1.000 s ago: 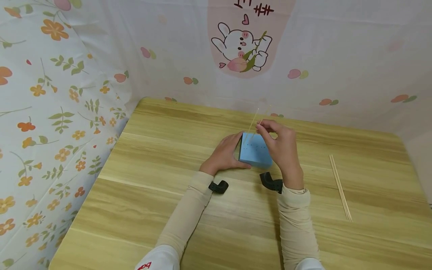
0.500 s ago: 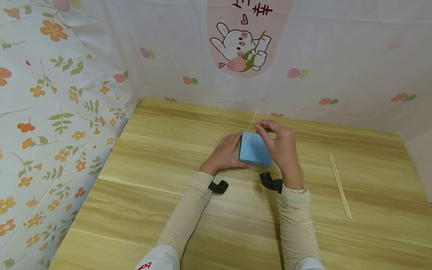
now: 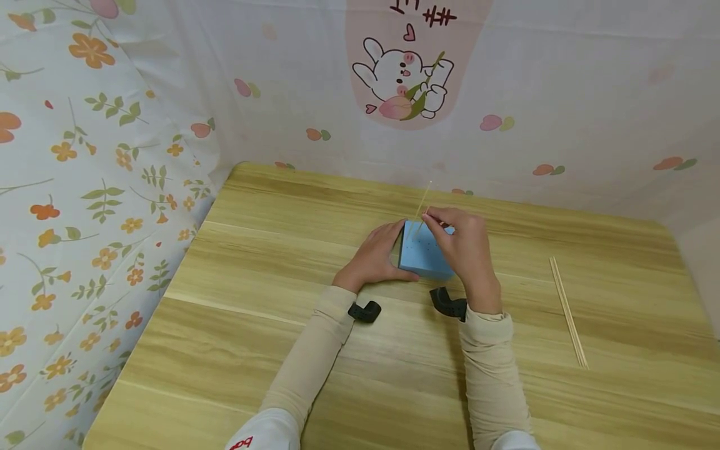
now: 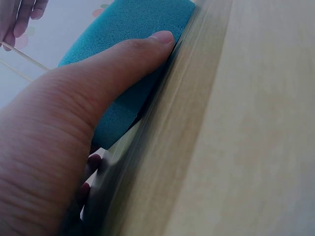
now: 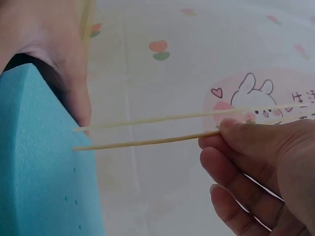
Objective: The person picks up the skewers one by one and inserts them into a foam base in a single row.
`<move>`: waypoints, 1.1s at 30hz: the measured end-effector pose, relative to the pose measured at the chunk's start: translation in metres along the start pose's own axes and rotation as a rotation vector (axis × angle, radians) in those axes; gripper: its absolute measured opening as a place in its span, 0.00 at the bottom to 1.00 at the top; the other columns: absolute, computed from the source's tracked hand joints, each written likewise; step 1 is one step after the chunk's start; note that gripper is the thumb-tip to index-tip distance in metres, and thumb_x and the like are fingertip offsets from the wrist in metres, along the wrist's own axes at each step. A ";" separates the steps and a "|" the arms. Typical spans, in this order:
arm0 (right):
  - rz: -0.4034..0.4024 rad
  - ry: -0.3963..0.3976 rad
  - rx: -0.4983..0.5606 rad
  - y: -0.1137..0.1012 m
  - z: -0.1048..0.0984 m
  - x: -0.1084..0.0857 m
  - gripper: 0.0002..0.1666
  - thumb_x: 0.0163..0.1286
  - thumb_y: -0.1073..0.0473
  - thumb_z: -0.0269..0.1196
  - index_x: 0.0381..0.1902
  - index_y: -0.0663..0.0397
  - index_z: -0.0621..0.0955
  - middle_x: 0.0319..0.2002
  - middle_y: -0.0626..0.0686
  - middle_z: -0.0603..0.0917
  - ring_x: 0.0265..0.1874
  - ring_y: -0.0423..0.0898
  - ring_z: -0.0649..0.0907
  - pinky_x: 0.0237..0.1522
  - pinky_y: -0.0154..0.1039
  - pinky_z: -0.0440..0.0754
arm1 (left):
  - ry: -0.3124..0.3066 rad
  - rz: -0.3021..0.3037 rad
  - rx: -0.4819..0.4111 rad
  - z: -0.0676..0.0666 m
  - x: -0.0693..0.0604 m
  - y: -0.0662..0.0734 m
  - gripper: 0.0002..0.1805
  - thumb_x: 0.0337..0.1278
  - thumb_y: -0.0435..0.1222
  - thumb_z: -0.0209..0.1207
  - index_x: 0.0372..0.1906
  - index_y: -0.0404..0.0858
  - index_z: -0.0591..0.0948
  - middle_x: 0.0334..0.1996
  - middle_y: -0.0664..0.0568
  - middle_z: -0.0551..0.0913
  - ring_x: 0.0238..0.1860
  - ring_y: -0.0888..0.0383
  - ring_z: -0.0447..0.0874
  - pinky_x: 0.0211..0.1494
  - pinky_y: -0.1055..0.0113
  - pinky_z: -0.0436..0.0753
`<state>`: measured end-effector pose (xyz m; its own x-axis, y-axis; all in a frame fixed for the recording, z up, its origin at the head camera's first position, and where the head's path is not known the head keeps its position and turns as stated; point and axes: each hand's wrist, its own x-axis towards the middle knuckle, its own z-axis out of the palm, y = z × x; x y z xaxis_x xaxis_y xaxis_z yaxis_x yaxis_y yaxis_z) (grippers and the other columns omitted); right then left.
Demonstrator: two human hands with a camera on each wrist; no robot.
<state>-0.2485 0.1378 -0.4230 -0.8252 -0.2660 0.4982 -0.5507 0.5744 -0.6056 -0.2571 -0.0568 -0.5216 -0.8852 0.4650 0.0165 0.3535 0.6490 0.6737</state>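
A blue foam block [image 3: 425,256] with small holes in its top lies on the table. My left hand [image 3: 375,256] grips its left side, the thumb along the near face [image 4: 142,49]. Between thumb and fingertips my right hand [image 3: 464,247] pinches a thin wooden stick [image 5: 147,142], its lower end at a hole in the block; whether it is inside cannot be told. Beside it a second stick [image 5: 152,119] stands in the block, slightly tilted, not held. The right hand's other fingers [image 5: 236,182] are loosely bent.
Several loose sticks [image 3: 568,312] lie together on the wooden table [image 3: 225,350] at the right. Black wrist devices sit at both cuffs, one at the left [image 3: 365,311] and one at the right [image 3: 448,304]. A printed curtain [image 3: 281,62] hangs behind the table.
My right hand has shifted slightly left and down, and the upper end of its stick no longer shows above the fingers in the head view. The left hand and block stay in place.
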 end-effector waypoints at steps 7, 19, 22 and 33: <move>0.056 -0.043 0.009 0.000 -0.003 -0.003 0.12 0.74 0.61 0.68 0.47 0.65 0.90 0.40 0.60 0.90 0.36 0.54 0.88 0.38 0.51 0.86 | 0.002 -0.006 -0.009 0.003 -0.001 0.001 0.71 0.43 0.62 0.78 0.84 0.39 0.50 0.81 0.48 0.58 0.81 0.49 0.53 0.83 0.55 0.50; 0.123 -0.221 -0.082 0.023 -0.032 -0.039 0.12 0.75 0.63 0.66 0.50 0.65 0.88 0.42 0.59 0.89 0.38 0.54 0.86 0.41 0.55 0.85 | 0.011 -0.022 -0.021 0.001 0.000 0.001 0.72 0.40 0.62 0.79 0.84 0.36 0.50 0.80 0.46 0.59 0.81 0.47 0.53 0.83 0.54 0.51; 0.160 -0.240 -0.140 0.040 -0.048 -0.062 0.11 0.75 0.64 0.65 0.48 0.65 0.88 0.39 0.59 0.89 0.37 0.56 0.87 0.40 0.56 0.85 | 0.014 -0.037 -0.013 0.000 0.001 0.000 0.73 0.40 0.62 0.79 0.84 0.37 0.49 0.81 0.46 0.59 0.81 0.47 0.52 0.83 0.52 0.53; 0.500 -0.150 -0.378 0.095 -0.133 -0.120 0.15 0.73 0.61 0.66 0.48 0.70 0.85 0.42 0.69 0.87 0.37 0.66 0.86 0.31 0.56 0.82 | 0.005 -0.037 -0.011 0.003 0.000 0.003 0.72 0.40 0.60 0.79 0.84 0.38 0.49 0.81 0.46 0.59 0.81 0.47 0.53 0.83 0.52 0.52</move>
<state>-0.1848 0.3268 -0.4581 -0.9945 0.0146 0.1036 -0.0359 0.8828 -0.4683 -0.2555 -0.0534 -0.5219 -0.8993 0.4373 -0.0048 0.3169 0.6593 0.6819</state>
